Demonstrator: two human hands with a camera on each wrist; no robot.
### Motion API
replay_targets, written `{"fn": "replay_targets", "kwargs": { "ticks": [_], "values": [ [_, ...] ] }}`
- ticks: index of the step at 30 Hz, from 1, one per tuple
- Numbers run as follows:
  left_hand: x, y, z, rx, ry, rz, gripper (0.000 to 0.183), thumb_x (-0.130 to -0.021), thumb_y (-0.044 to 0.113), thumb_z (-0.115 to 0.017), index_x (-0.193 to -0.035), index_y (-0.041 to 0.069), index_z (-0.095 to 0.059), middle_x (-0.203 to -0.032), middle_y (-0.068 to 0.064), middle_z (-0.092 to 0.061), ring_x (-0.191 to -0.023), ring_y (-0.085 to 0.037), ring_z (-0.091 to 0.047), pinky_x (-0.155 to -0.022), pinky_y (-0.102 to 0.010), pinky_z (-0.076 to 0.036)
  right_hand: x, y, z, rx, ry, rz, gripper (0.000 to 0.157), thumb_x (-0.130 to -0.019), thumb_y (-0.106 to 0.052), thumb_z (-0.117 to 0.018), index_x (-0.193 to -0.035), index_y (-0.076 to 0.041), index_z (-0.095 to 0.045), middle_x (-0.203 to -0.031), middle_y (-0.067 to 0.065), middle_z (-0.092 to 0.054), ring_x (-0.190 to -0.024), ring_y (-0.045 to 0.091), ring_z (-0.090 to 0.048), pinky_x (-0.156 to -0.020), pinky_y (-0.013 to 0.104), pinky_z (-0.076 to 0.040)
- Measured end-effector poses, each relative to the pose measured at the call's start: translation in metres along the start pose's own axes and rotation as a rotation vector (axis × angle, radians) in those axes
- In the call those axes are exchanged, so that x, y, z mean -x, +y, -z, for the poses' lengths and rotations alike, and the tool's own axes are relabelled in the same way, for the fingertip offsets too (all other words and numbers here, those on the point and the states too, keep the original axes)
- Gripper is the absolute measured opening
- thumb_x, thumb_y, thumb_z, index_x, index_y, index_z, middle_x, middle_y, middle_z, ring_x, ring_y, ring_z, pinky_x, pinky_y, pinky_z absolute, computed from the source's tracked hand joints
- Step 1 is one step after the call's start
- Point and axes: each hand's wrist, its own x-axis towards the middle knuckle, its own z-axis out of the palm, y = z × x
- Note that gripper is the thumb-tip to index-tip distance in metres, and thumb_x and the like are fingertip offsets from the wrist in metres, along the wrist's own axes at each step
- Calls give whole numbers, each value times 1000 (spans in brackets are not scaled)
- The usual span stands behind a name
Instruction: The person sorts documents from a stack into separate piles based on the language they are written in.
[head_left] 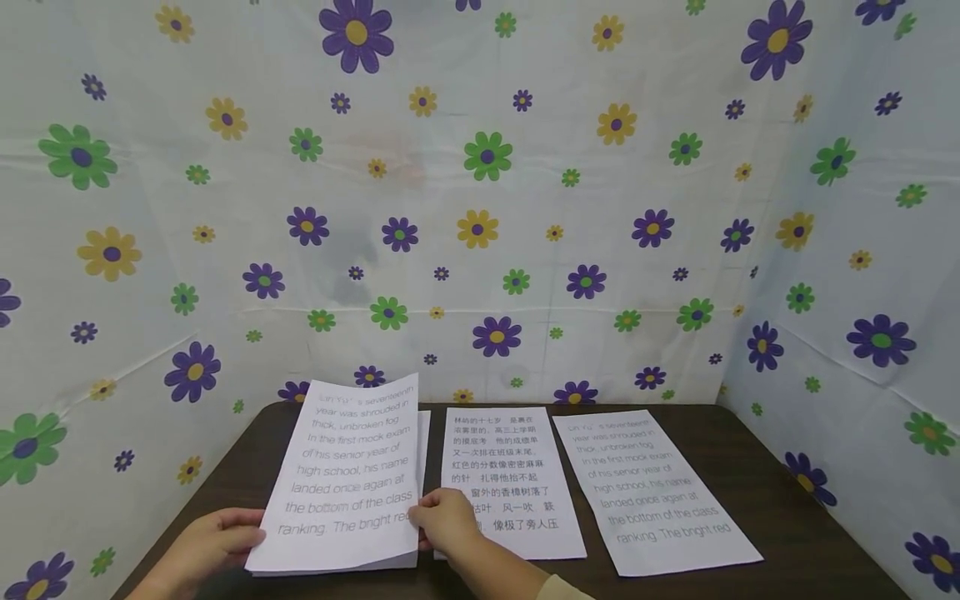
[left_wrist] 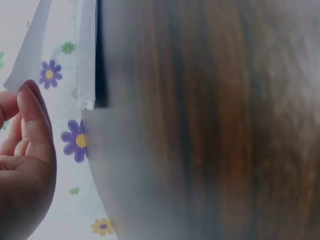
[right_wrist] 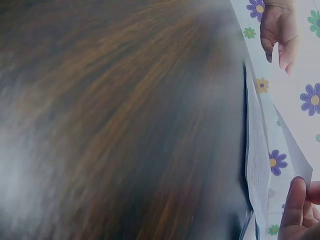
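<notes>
In the head view, both hands hold a printed English sheet [head_left: 345, 475] by its lower side edges, raised over a stack of paper [head_left: 424, 442]. My left hand [head_left: 217, 540] pinches the left edge between thumb and fingers. Its grip on a paper corner also shows in the left wrist view, where the hand [left_wrist: 30, 150] is apart from the stack [left_wrist: 87, 55]. At the opposite edge, my right hand [head_left: 447, 518] pinches the paper and covers part of a Chinese-text sheet [head_left: 517, 483]. The right wrist view shows the right hand [right_wrist: 300, 210] gripping a corner.
Another English-text sheet [head_left: 660, 500] lies slanted on the right of the dark wooden table [head_left: 795, 542]. The Chinese-text page lies between it and the stack. Flower-patterned cloth [head_left: 525, 200] surrounds the table at the back and sides.
</notes>
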Motion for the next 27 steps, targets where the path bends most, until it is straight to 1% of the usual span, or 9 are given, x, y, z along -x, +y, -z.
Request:
{"fn": "replay_targets", "kwargs": {
  "ticks": [2,5,8,12,15,18,21,24,27],
  "values": [
    [1,3,-6,12,-19,-19,51,-76,18,-61,-115,-12,-45,-92,-10,-63,-76,-20,-61,-67,-36,-51,1,3,7,13,6,12,10,-75,-13,-60,-76,-3,-60,-63,4,-55,-48,11,-54,-43,23,-48],
    [2,11,-23,52,-60,-58,50,-76,16,-60,-113,-13,-44,-89,-9,-62,-74,-20,-61,-66,-35,-51,2,11,26,33,17,25,12,-75,-14,-59,-77,-2,-60,-63,4,-56,-49,12,-55,-43,23,-48],
    [3,23,-46,101,-123,-112,47,-76,12,-58,-112,-14,-43,-85,-6,-61,-73,-19,-60,-65,-33,-51,4,19,51,60,39,24,15,-75,-15,-58,-79,-1,-60,-64,5,-55,-50,12,-54,-43,23,-48],
    [3,43,-85,154,-181,-184,41,-74,7,-55,-108,-13,-45,-79,-6,-61,-69,-17,-60,-62,-32,-52,9,32,91,92,79,14,22,-76,-17,-56,-88,1,-60,-68,6,-56,-53,13,-54,-45,24,-48],
    [3,63,-120,178,-223,-229,40,-72,6,-55,-106,-12,-45,-78,-7,-61,-65,-16,-60,-60,-32,-52,15,44,127,123,131,-11,27,-78,-20,-56,-94,2,-59,-71,6,-56,-56,13,-54,-46,25,-48],
    [2,89,-161,193,-279,-279,39,-71,6,-55,-105,-11,-46,-77,-8,-61,-62,-14,-60,-59,-31,-52,23,59,169,164,218,-80,30,-79,-23,-56,-97,1,-58,-75,6,-57,-58,13,-53,-49,26,-48],
    [0,115,-204,212,-312,-309,35,-70,5,-56,-102,-9,-49,-75,-9,-60,-59,-12,-59,-56,-29,-52,29,72,211,197,308,-133,32,-80,-23,-56,-99,2,-57,-78,6,-58,-61,14,-53,-50,28,-47],
    [0,136,-248,244,-309,-308,31,-68,2,-56,-97,-6,-52,-71,-8,-59,-54,-11,-58,-53,-27,-52,34,84,251,252,371,-172,36,-81,-25,-54,-104,3,-55,-83,9,-58,-63,14,-53,-52,29,-47],
    [4,151,-290,266,-303,-292,27,-66,-1,-57,-93,-4,-54,-69,-8,-57,-51,-11,-57,-50,-25,-51,42,97,289,311,395,-215,46,-83,-32,-52,-111,4,-51,-91,14,-57,-67,15,-52,-53,29,-47]
  ]
}}
